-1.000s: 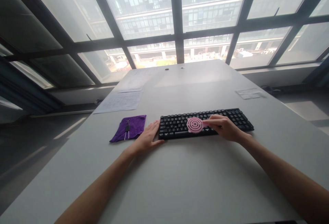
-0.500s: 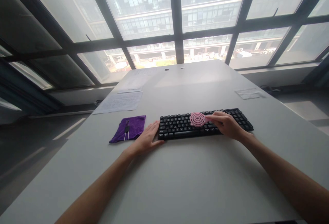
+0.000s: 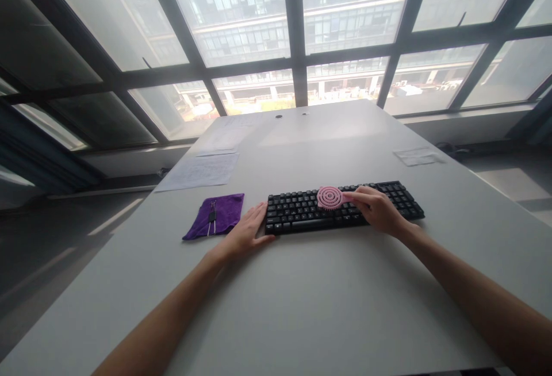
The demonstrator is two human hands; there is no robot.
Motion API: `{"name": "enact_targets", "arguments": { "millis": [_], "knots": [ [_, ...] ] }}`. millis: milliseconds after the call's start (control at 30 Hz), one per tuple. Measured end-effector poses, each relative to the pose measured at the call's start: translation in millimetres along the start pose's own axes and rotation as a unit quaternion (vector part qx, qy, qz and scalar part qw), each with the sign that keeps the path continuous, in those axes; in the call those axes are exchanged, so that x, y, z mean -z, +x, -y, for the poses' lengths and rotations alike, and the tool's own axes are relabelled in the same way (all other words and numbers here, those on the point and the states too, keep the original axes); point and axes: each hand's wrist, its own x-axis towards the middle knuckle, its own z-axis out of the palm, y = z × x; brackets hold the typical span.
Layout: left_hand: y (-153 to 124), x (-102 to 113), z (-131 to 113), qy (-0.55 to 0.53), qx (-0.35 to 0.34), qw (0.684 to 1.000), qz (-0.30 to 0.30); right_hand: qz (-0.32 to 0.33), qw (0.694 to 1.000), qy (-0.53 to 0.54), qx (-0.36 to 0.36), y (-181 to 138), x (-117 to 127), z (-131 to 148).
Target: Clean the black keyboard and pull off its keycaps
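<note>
A black keyboard (image 3: 310,223) lies on the white table, turned slightly. My left hand (image 3: 246,232) rests flat against its left end, fingers stretched out and thumb apart along the front corner. Between the thumb and fingers of my right hand (image 3: 377,209) is the short handle of a round pink brush (image 3: 330,198) with concentric rings on its face. The brush head is over the middle of the keys; whether it touches them I cannot tell. Left of my left hand lies a folded purple cloth (image 3: 230,206), with a black binder clip (image 3: 212,215) on it.
Printed paper sheets (image 3: 198,170) lie along the left side of the white table (image 3: 302,284). A flat clear packet (image 3: 417,156) is near the right edge. Small round fittings (image 3: 279,116) show at the far end, before large windows.
My right hand has shifted the brush slightly left and away from me over the keys. My left hand and the keyboard stay in place.
</note>
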Motion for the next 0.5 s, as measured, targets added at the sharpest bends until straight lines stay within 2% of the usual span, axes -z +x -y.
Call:
{"name": "enact_targets", "arguments": {
  "millis": [200,400,500],
  "knots": [
    [0.5,-1.6,2.7,0.007,-0.004,1.000,-0.004,-0.052,0.996,-0.045,-0.058,0.1,-0.1,0.7],
    [0.5,-1.9,2.8,0.010,0.001,1.000,0.002,-0.006,1.000,-0.011,-0.020,2.0,-2.4,5.3],
    [-0.1,-2.9,3.1,0.008,0.001,1.000,-0.004,-0.023,0.998,-0.045,-0.042,2.7,-6.0,3.3]
  ]
}}
